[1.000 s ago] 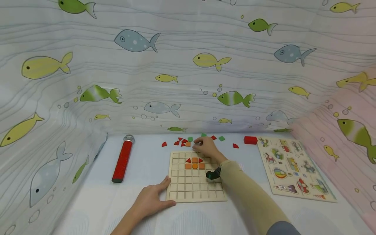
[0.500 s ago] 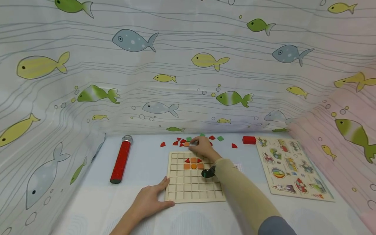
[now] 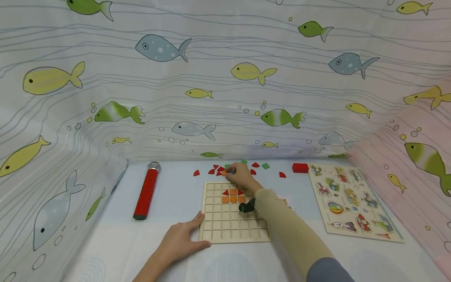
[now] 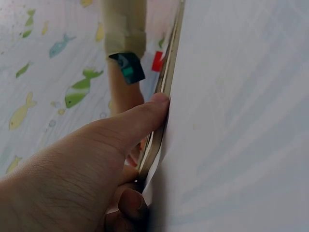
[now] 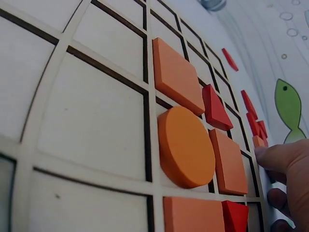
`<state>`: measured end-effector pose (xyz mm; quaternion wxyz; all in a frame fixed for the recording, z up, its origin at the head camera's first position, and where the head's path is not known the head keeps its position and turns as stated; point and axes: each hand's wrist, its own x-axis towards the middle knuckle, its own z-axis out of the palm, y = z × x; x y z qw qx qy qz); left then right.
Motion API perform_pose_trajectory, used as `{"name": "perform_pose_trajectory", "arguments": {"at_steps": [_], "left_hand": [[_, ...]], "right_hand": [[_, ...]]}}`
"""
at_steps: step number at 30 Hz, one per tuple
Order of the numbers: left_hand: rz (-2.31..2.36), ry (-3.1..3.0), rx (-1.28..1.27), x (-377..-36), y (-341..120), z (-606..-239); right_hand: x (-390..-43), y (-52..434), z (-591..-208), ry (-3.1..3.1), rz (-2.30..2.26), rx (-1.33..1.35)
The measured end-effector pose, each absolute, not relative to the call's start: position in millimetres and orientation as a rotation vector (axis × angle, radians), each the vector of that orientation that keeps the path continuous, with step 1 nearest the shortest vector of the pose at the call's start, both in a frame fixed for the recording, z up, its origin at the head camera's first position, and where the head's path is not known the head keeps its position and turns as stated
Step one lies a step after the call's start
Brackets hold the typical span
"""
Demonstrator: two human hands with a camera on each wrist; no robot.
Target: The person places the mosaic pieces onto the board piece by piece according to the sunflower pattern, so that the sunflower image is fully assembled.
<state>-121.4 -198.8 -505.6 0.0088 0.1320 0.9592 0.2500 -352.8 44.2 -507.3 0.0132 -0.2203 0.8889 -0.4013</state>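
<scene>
A wooden grid board (image 3: 229,223) lies in front of me on the white cloth. Near its far edge sit orange squares (image 3: 233,192), an orange disc (image 3: 233,199) (image 5: 186,147) and red triangles (image 3: 226,192). My left hand (image 3: 183,239) rests at the board's near left corner, thumb (image 4: 140,121) straight against its left edge. My right hand (image 3: 239,173) reaches past the far edge into the loose pieces. One of its fingertips (image 5: 270,153) touches a small orange piece (image 3: 224,173) (image 5: 259,141); whether it pinches the piece is hidden.
Loose red and green pieces (image 3: 266,166) lie beyond the board. A red glitter tube (image 3: 147,190) lies to the left. A red block (image 3: 300,168) and an animal peg puzzle (image 3: 352,201) are to the right. Fish-print cloth walls (image 3: 225,78) close in the back and sides.
My right hand has slid a little left along the loose pieces, onto the small orange piece. The left hand and the board have stayed put.
</scene>
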Motion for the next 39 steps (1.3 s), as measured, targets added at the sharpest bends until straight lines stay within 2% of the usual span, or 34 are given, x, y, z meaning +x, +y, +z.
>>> {"name": "perform_pose_trajectory", "arguments": {"at_steps": [23, 28, 39], "left_hand": [[0.793, 2.990, 0.427, -122.3, -199.6, -507.1], [0.796, 2.987, 0.431, -122.6, -199.1, -507.6], [0.789, 2.977, 0.387, -122.0, -197.7, -505.7]], "right_hand": [[-347.7, 45.5, -501.3, 2.860, -1.127, -0.790], [-329.5, 58.4, -493.6, 2.920, -1.124, -0.844], [-258.4, 89.8, -498.6, 2.866, -1.344, -1.049]]}}
